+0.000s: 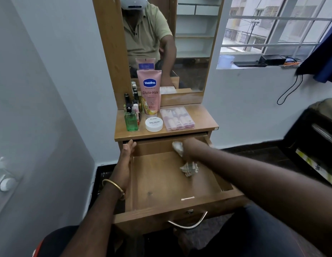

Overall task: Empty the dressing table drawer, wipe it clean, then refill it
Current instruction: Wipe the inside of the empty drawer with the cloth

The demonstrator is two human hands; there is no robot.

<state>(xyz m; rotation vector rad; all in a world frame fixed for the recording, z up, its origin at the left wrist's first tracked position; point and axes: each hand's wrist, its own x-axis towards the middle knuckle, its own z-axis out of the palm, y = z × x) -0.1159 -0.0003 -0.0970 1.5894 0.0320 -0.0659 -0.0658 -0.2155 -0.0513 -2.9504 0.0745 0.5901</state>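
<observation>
1. Two hands are seen reaching into the pulled-out drawer (161, 184) in the lower middle of the frame.
2. The left hand (124, 164) is laid on the drawer's left wall, its fingers straight and close together and its thumb raised toward the top of the frame; nothing is gripped by it. A gold bangle (114, 188) is worn on that wrist.
3. The right hand (191, 147) is placed at the back of the drawer, right of centre, with its fingers curled around a crumpled pale cloth (178, 147), which is pressed against the back wall; a second bunched part of cloth (188, 168) is seen below the forearm on the drawer floor, and whether the two are one piece cannot be told.
4. The rest of the drawer floor is shown as bare wood. A curved metal handle (187, 222) is fixed on the drawer front.
5. On the worktop (202, 117) above the drawer, in the middle of the frame, these are stood or laid: a pink Vaseline tube (150, 91) upright on its cap, a white round jar (154, 124) marked nail polish just below it, a clear flat case (177, 118) of small pink items to the right, and a green bottle (130, 121) with several small dark bottles (130, 102) to the left.
6. A mirror (189, 52) is set behind the worktop, and a window (272, 28) is seen at the upper right.
</observation>
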